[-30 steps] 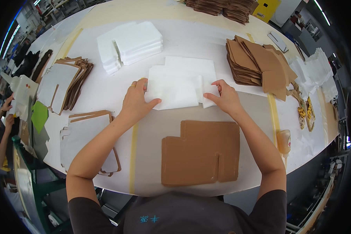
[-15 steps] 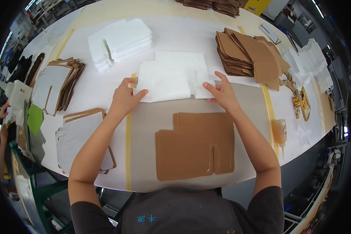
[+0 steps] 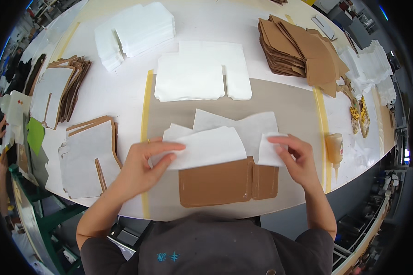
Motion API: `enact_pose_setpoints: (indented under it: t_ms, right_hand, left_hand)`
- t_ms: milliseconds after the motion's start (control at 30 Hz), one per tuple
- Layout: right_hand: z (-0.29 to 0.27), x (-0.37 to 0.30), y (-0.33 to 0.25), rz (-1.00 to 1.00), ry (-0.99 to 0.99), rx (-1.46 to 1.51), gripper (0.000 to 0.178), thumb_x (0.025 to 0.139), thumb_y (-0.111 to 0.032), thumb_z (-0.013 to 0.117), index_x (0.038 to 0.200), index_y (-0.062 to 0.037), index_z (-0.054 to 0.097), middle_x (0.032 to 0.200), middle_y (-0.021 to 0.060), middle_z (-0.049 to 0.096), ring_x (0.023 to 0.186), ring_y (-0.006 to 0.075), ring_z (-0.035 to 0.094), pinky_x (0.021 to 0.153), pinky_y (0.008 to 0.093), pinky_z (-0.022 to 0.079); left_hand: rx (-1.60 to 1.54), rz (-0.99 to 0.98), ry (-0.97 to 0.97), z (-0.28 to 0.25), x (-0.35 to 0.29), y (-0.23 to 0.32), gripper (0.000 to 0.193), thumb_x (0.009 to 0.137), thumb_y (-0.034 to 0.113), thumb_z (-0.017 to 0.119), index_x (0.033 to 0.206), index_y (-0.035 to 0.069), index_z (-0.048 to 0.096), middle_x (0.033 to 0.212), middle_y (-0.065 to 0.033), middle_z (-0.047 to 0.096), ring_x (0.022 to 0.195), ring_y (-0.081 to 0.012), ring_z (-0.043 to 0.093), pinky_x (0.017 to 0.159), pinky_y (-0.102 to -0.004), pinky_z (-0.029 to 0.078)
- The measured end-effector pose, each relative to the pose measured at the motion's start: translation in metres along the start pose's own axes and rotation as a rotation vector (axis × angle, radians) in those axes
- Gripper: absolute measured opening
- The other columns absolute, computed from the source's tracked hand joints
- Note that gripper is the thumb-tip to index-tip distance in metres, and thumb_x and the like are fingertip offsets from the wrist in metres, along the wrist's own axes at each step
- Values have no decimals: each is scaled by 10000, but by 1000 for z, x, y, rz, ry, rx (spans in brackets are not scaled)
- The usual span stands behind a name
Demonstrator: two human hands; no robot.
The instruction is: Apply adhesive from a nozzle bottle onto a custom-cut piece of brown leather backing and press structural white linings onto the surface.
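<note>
A thin white notched sheet (image 3: pixel 206 145) hangs bent between my two hands, above and partly over a brown panel (image 3: pixel 215 183) of similar shape with shiny edges. My left hand (image 3: pixel 147 162) pinches the sheet's left part between thumb and fingers. With thumb and forefinger my right hand (image 3: pixel 294 156) grips the narrow flap to the right of the notch. The sheet covers the far half of the brown panel. Just beyond it lies a stack of matching white sheets (image 3: pixel 192 75), its slot facing me.
More white sheets (image 3: pixel 142 32) are piled at the far left. Brown panels (image 3: pixel 284 50) form a stack at the far right. White-faced brown pieces (image 3: pixel 87 156) lie left, near another such pile (image 3: pixel 55 91). At right stands a glue bottle (image 3: pixel 334 149) beside yellow tape (image 3: pixel 323 133).
Both hands have come nearer to me with the white sheet, from the white stack to over the brown panel. The view has shifted slightly.
</note>
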State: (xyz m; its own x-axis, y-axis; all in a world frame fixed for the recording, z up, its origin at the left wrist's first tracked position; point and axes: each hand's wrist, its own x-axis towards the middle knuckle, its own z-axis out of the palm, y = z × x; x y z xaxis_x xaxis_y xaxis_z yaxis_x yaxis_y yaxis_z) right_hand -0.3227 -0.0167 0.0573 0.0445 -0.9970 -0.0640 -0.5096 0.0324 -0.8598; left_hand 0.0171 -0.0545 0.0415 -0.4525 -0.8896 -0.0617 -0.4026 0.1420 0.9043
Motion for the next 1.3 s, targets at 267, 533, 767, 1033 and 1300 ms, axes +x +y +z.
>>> enact_pose_setpoints:
  t_ms: [267,533,767,1033,1300]
  right_hand:
    - [4,-66,26,60,74,-86,263,806,39,650,1061,-21,676,869,67,613,775,123,527,638,235,392]
    - [4,-39,34,-34,114,-122,333,781,56,654,1097,-48,660,980,126,642,818,192,616,678,264,465]
    - [4,-23,40,15,131,-127,338,797,35,647,1124,-49,657,990,98,635,818,149,588,642,237,439]
    - [8,-26,42,89,101,-100,338,792,32,655,1121,-49,659,990,98,635,810,153,592,643,233,436]
    - [4,-21,35,110,57,-177,332,788,25,656,1113,-45,662,978,93,634,768,151,584,624,231,432]
  left_hand:
    - [91,52,114,57,-42,3,274,816,-43,663,1068,60,691,753,-100,641,568,-183,575,503,-281,444]
    - [185,7,177,60,-28,4,295,830,-47,628,1107,45,669,783,-117,654,586,-216,603,511,-283,462]
    - [173,27,228,63,-9,-2,279,835,-39,628,1097,46,671,760,-117,648,568,-205,596,494,-281,453]
    - [146,-69,237,65,-10,-6,279,799,-52,655,1055,53,692,688,-102,591,545,-167,535,485,-268,404]
    - [170,-18,235,67,-11,-11,272,798,-8,684,1059,66,695,685,-83,600,485,-170,512,424,-280,407]
